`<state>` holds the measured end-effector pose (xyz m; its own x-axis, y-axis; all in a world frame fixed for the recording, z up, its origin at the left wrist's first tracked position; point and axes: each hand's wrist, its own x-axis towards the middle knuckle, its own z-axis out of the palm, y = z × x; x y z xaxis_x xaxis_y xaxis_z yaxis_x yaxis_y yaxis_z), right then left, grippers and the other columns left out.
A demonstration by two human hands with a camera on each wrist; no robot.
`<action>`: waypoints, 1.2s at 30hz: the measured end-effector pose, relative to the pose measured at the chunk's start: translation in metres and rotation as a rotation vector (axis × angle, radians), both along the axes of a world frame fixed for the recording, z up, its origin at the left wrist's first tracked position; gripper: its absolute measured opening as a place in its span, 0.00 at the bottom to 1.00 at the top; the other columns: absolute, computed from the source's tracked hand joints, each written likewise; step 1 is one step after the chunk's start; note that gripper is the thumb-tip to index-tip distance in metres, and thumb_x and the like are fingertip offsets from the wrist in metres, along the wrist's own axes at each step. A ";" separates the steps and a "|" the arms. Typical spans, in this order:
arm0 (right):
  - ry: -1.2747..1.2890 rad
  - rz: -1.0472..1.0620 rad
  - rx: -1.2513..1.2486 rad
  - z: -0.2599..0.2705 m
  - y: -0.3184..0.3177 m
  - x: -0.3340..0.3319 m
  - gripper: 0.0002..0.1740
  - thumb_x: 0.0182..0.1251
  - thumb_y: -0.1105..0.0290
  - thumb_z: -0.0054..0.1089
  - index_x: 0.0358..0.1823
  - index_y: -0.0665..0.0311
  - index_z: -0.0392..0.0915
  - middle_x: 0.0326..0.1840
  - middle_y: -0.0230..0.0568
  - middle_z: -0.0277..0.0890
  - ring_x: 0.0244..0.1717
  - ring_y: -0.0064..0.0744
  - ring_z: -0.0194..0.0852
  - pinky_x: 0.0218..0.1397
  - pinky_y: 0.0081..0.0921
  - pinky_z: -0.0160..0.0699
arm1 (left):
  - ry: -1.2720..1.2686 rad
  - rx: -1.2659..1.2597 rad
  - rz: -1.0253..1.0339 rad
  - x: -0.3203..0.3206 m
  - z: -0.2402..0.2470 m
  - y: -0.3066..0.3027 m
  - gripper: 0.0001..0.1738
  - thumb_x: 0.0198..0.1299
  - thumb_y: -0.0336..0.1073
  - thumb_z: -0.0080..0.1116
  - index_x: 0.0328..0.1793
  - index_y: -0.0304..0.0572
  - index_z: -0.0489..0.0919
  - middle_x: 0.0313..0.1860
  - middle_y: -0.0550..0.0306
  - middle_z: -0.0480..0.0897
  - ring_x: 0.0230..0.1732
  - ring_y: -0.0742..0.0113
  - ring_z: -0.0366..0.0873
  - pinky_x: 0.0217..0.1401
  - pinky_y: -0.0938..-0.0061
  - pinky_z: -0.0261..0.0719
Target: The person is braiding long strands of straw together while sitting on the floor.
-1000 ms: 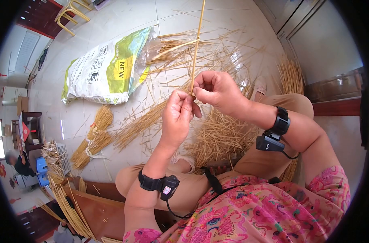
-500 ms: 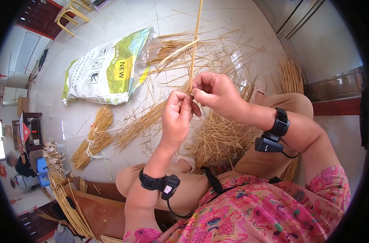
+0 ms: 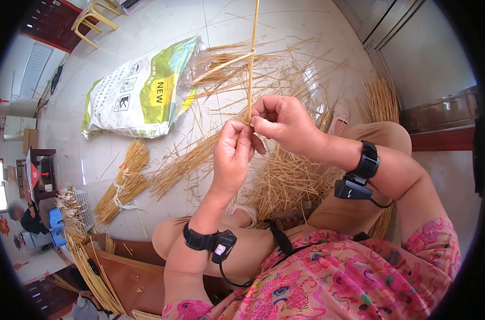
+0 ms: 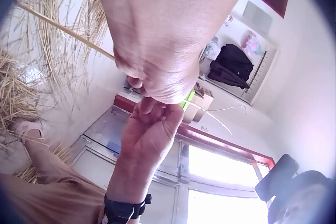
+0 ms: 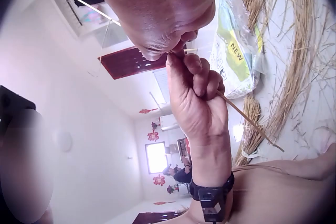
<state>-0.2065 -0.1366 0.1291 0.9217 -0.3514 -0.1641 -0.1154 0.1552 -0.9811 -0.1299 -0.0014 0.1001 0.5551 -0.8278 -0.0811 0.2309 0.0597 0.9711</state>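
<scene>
In the head view the left hand and right hand meet at their fingertips and pinch the lower end of a long straw stalk. A bent piece of straw branches off the stalk higher up. The left wrist view shows the left hand above the right hand, with thin strands sticking out past them. In the right wrist view a stalk runs out below the curled fingers of the left hand. The exact pinch point is hidden by fingers.
A white and green bag lies on the tiled floor beside a tied straw bundle. Loose straw is heaped by the feet. More stalks stand at the right near a metal door. Another person is at far left.
The long stalk and its bent branch have shifted slightly left at the top. Both hands keep nearly the same place and still pinch the stalk; the right hand moved a little left.
</scene>
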 end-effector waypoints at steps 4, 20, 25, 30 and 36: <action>-0.002 0.008 -0.006 0.003 0.001 -0.001 0.02 0.61 0.79 0.52 0.30 0.68 0.71 0.24 0.27 0.73 0.25 0.10 0.68 0.26 0.12 0.66 | -0.004 0.011 -0.010 -0.001 0.000 0.000 0.05 0.71 0.32 0.39 0.39 0.42 0.65 0.23 0.58 0.78 0.18 0.87 0.56 0.19 0.89 0.54; -0.120 0.058 0.247 -0.003 0.002 0.000 0.04 0.64 0.76 0.49 0.34 0.71 0.69 0.24 0.35 0.74 0.18 0.21 0.74 0.23 0.17 0.73 | 0.240 -0.069 -0.057 0.001 0.004 0.003 0.10 0.72 0.39 0.39 0.45 0.41 0.69 0.22 0.57 0.76 0.19 0.81 0.67 0.16 0.90 0.53; -0.129 -0.018 0.103 -0.007 0.003 0.001 0.05 0.62 0.76 0.53 0.35 0.72 0.71 0.25 0.34 0.74 0.23 0.17 0.73 0.27 0.16 0.74 | 0.192 -0.066 -0.012 0.001 0.003 0.003 0.10 0.72 0.38 0.38 0.44 0.41 0.69 0.22 0.58 0.75 0.17 0.82 0.64 0.16 0.90 0.52; -0.065 -0.014 0.044 -0.001 0.002 0.000 0.04 0.59 0.77 0.55 0.31 0.72 0.72 0.24 0.34 0.75 0.24 0.15 0.72 0.27 0.15 0.73 | -0.020 0.045 0.027 -0.001 0.003 0.002 0.08 0.71 0.35 0.41 0.39 0.40 0.68 0.21 0.61 0.76 0.18 0.85 0.60 0.19 0.88 0.56; -0.050 -0.042 -0.001 -0.003 0.003 0.000 0.04 0.58 0.78 0.55 0.29 0.72 0.73 0.21 0.35 0.76 0.22 0.15 0.72 0.24 0.15 0.72 | -0.230 0.058 0.038 -0.002 -0.010 0.001 0.12 0.72 0.40 0.39 0.41 0.41 0.69 0.22 0.60 0.76 0.18 0.85 0.61 0.19 0.88 0.55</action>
<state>-0.2066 -0.1336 0.1261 0.9130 -0.3905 -0.1179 -0.0595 0.1584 -0.9856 -0.1318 -0.0004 0.0903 0.5948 -0.8038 0.0045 0.0017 0.0068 1.0000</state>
